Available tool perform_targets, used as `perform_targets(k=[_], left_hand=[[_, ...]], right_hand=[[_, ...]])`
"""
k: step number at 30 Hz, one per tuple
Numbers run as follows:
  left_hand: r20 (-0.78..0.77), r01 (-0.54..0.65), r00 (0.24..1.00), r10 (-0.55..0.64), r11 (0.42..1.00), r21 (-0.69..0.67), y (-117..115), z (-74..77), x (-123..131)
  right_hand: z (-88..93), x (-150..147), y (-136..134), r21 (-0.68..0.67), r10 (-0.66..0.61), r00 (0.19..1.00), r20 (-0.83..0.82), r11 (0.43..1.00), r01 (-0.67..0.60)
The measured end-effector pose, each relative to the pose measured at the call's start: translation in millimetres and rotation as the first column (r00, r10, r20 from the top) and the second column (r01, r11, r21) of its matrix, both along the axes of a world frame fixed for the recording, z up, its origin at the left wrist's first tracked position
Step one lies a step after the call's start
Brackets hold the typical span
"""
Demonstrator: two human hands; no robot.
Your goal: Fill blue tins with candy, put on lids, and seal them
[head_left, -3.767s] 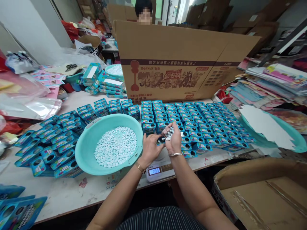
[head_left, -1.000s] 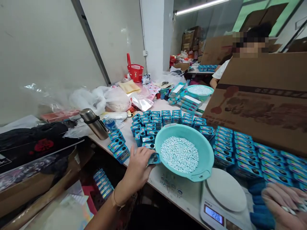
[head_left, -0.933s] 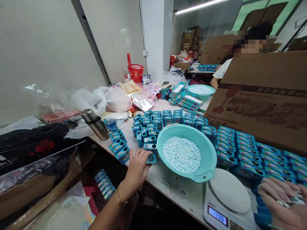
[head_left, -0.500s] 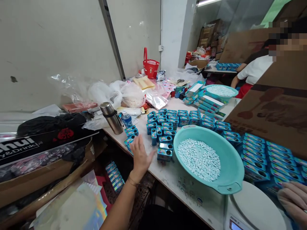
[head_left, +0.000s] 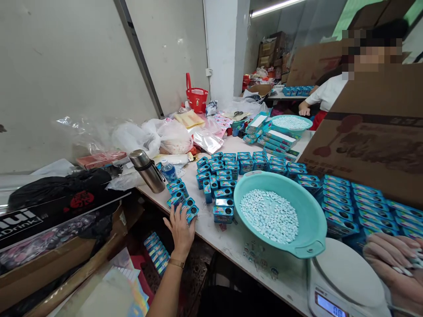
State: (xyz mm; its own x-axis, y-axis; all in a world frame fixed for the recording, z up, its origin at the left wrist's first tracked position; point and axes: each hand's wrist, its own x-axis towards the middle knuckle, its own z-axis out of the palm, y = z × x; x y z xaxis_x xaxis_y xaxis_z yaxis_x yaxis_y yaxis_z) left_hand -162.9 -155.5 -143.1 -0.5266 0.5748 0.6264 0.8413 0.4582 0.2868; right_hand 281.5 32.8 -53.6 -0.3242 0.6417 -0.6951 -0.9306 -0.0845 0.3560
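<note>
My left hand reaches to the near-left edge of the white table. Its fingers are spread over a small cluster of teal boxes there, touching them. My right hand is at the lower right, blurred and cupped, with white tablets showing at its fingertips. It hovers beside a white digital scale that reads 0.0. Between the hands sits a teal basin holding many pale tablets. Rows of the same teal boxes stand around and behind the basin.
A steel flask and a water bottle stand at the left. A large cardboard sheet walls the right. A second basin lies farther back near a seated person's arm. More boxes lie under the table.
My left hand let go of a box beside the basin, then moved left to the cluster at the table edge. The scale's reading dropped from 22.6 to 0.0. The view turned left.
</note>
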Motion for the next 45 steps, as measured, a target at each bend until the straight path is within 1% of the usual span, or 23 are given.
perform_targets(k=[1,2,3,5,7,8,10,13,14,16,18,19,21,23,24,26,30,34,36,38,42,43,45], left_hand=[[0.011,0.013,1.000,-0.013,1.000,0.011,0,-1.5,-1],[0.030,0.029,0.999,-0.030,0.999,0.024,1,-3.1,-3],[0.053,0.049,0.997,-0.051,0.998,0.038,2,-4.4,-5],[0.092,0.095,0.991,-0.102,0.992,0.079,2,-4.1,-9],[0.107,0.104,0.987,-0.120,0.985,0.140,-3,4.1,-9],[0.108,0.100,0.987,-0.119,0.981,0.169,-7,12.4,-7],[0.107,0.097,0.987,-0.123,0.971,0.217,-20,37.9,4],[0.117,0.209,0.964,-0.240,0.952,0.225,-38,89.7,35],[0.135,0.286,0.938,-0.318,0.934,0.213,-39,106.6,48],[0.186,0.467,0.847,-0.498,0.865,0.186,-29,133.1,78],[0.253,0.630,0.708,-0.659,0.752,0.193,-4,145.1,114],[0.290,0.700,0.622,-0.727,0.682,0.211,13,145.4,136],[0.358,0.805,0.431,-0.829,0.532,0.263,49,137.2,183],[0.416,0.862,0.258,-0.872,0.402,0.308,84,122.7,229],[0.437,0.879,0.193,-0.879,0.352,0.320,99,114.9,251],[0.457,0.902,0.131,-0.880,0.297,0.313,123,100.6,286],[0.514,0.940,0.124,-0.849,0.265,0.212,153,77.5,325],[0.562,0.960,0.120,-0.819,0.240,0.146,164,59.9,335],[0.560,0.959,0.110,-0.821,0.236,0.158,160,59.4,331],[0.531,0.953,0.096,-0.842,0.232,0.194,149,67.9,320],[0.498,0.948,0.085,-0.863,0.225,0.227,106,100.9,276],[0.510,0.945,0.108,-0.853,0.247,0.212,93,107.6,261],[0.532,0.927,0.205,-0.822,0.337,0.163,68,113.1,232]], right_hand=[[7.5,-6,-5,0.182,-0.021,0.999,-0.046,0.983,0.029],[15.0,-11,-10,0.333,-0.027,0.995,-0.093,0.941,0.057],[22.3,-16,-15,0.426,-0.020,0.992,-0.127,0.902,0.073],[35.5,-22,-23,0.455,0.008,0.989,-0.145,0.888,0.059],[44.8,-21,-28,0.466,0.028,0.991,-0.129,0.884,0.036],[47.3,-17,-30,0.474,0.029,0.993,-0.114,0.880,0.029],[47.9,-7,-31,0.484,0.002,0.996,-0.086,0.874,0.040],[41.3,12,-29,0.524,-0.085,0.996,0.032,0.850,0.056],[38.1,18,-29,0.542,-0.114,0.989,0.097,0.839,0.044],[31.1,27,-27,0.573,-0.166,0.960,0.225,0.820,0.008],[23.5,36,-26,0.625,-0.188,0.936,0.297,0.780,-0.042],[19.6,40,-26,0.651,-0.200,0.926,0.320,0.756,-0.061],[12.4,51,-28,0.693,-0.230,0.910,0.344,0.717,-0.080],[6.0,64,-35,0.711,-0.275,0.897,0.346,0.701,-0.059],[3.0,72,-39,0.715,-0.299,0.891,0.341,0.698,-0.039],[-2.5,89,-50,0.723,-0.344,0.880,0.326,0.691,0.002],[-10.2,115,-66,0.741,-0.420,0.853,0.311,0.669,0.060],[-13.4,121,-67,0.737,-0.431,0.850,0.303,0.672,0.078],[-14.0,119,-63,0.727,-0.409,0.862,0.299,0.683,0.072],[-14.1,117,-59,0.711,-0.387,0.874,0.295,0.700,0.070],[-13.2,111,-51,0.657,-0.353,0.890,0.290,0.750,0.084],[-12.5,110,-49,0.635,-0.339,0.895,0.291,0.768,0.085],[-10.3,105,-44,0.596,-0.307,0.902,0.303,0.800,0.072]])
